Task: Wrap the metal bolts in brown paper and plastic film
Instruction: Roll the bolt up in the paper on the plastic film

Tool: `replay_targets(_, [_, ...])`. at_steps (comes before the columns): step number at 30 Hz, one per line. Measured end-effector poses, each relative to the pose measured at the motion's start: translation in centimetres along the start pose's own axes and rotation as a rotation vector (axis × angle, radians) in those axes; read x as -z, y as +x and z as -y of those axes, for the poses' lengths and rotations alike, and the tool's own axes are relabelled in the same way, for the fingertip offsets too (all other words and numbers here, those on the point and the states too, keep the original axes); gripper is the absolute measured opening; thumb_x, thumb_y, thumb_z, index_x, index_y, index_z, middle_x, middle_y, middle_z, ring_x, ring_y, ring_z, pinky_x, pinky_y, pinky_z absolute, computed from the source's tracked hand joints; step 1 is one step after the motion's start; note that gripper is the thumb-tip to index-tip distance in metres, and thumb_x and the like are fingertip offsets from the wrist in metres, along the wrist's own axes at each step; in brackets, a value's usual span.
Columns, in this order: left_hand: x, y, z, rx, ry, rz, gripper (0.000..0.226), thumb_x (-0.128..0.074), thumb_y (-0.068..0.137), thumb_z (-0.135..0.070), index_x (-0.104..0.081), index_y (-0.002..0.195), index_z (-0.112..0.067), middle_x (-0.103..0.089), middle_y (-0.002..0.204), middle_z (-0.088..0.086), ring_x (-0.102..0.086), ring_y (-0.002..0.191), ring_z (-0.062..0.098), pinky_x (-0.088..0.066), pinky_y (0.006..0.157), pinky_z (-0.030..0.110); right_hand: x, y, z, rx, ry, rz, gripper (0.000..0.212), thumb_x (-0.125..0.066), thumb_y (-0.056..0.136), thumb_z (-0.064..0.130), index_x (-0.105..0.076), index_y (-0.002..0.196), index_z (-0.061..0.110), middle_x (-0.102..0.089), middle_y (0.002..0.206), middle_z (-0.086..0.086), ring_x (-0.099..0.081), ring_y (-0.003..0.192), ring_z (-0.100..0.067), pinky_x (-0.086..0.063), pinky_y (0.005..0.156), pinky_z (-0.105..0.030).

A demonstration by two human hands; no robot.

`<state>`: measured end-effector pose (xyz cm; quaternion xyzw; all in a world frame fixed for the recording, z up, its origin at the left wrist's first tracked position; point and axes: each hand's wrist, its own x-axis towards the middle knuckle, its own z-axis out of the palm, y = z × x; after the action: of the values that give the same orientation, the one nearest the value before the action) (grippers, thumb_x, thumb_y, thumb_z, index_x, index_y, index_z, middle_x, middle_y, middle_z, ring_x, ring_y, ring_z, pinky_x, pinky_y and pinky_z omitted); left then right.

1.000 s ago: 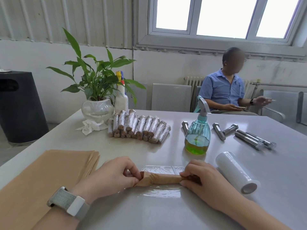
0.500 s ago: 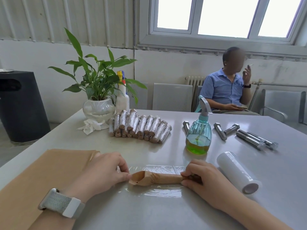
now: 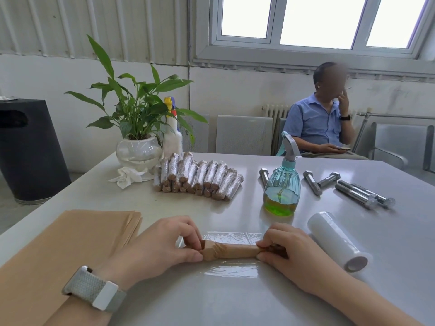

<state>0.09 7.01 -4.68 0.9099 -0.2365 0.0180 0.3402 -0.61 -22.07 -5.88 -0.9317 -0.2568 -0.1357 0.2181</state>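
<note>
- The worktop (image 3: 235,300) is smooth, pale grey and slightly glossy; it stands in a room with white walls, ribbed wall panels and a wide window (image 3: 313,20) above.
- A person in a blue shirt (image 3: 317,124) sits behind the far edge, and a black bin (image 3: 26,149) stands on the floor at the left.
- One bolt rolled in brown paper (image 3: 229,250) lies across a clear sheet of plastic film (image 3: 231,269) at the near middle of the worktop.
- The left hand (image 3: 162,248) pinches the twisted paper end, its grip narrow and closed on the paper roll; the wrist wears a grey woven watch band (image 3: 94,289).
- The right hand (image 3: 289,250) clasps the other end between fingers and thumb.
- A flat stack of brown paper sheets (image 3: 70,243) lies at the left, one white film roll (image 3: 339,241) at the right.
- A pile of finished wrapped bolts (image 3: 197,180), shiny with brown ends, sits further back; too many overlap to count.
- Six bare steel bolts (image 3: 357,191) with hexagonal heads show near one teal spray bottle (image 3: 282,182) of green liquid.
- One leafy plant in a round glass pot (image 3: 138,151), one white bottle (image 3: 173,135) and a crumpled tissue (image 3: 128,178) stand at the far left.
</note>
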Motion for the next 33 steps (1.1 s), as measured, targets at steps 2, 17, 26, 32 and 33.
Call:
replay_targets(2, [0.1,0.0,-0.1,0.027,-0.018,-0.035,0.019,-0.085,0.072,-0.023,-0.068,0.074,-0.032,-0.067,0.087,-0.017,-0.062,0.084,0.002,-0.045,0.078,0.015,0.0,0.0,-0.1,-0.003,0.005,-0.001,0.011,-0.076,0.083,0.028,-0.071,0.089,0.021,-0.062,0.090,0.015,-0.057,0.088,-0.007,-0.045,0.080,-0.027])
replay_targets(17, [-0.9,0.1,0.0,0.183,0.003,-0.105,0.010,-0.081,0.076,-0.031,-0.074,0.076,-0.037,-0.065,0.081,-0.022,-0.058,0.082,0.000,-0.044,0.074,0.017,0.0,0.0,-0.1,-0.006,0.014,0.006,0.011,-0.076,0.083,0.028,-0.070,0.089,0.022,-0.063,0.092,0.013,-0.058,0.090,-0.006,-0.046,0.081,-0.029])
replay_targets(26, [-1.0,-0.2,-0.7,0.095,0.075,-0.071,0.010,-0.075,0.081,-0.030,-0.068,0.073,-0.029,-0.059,0.095,-0.016,-0.055,0.088,0.004,-0.040,0.088,0.025,-0.2,0.0,-0.2,0.002,0.003,0.008,0.010,-0.076,0.083,0.028,-0.069,0.086,0.023,-0.063,0.091,0.015,-0.058,0.090,-0.007,-0.044,0.080,-0.024])
replay_targets(32, [-1.4,-0.1,-1.2,0.152,0.219,-0.085,0.005,-0.065,0.081,-0.035,-0.064,0.077,-0.032,-0.058,0.082,-0.017,-0.054,0.078,-0.002,-0.033,0.070,0.015,-0.2,0.2,-0.2,0.011,0.006,0.007,0.010,-0.077,0.082,0.027,-0.069,0.086,0.023,-0.063,0.091,0.014,-0.059,0.089,-0.008,-0.047,0.080,-0.028])
replay_targets(33, [-1.4,0.0,-1.2,0.192,0.224,-0.079,0.004,-0.064,0.081,-0.035,-0.064,0.077,-0.033,-0.059,0.077,-0.018,-0.054,0.074,-0.003,-0.033,0.066,0.013,-0.2,0.2,-0.2,0.013,0.005,0.007,0.010,-0.077,0.082,0.027,-0.069,0.086,0.023,-0.063,0.091,0.015,-0.059,0.090,-0.009,-0.047,0.080,-0.029])
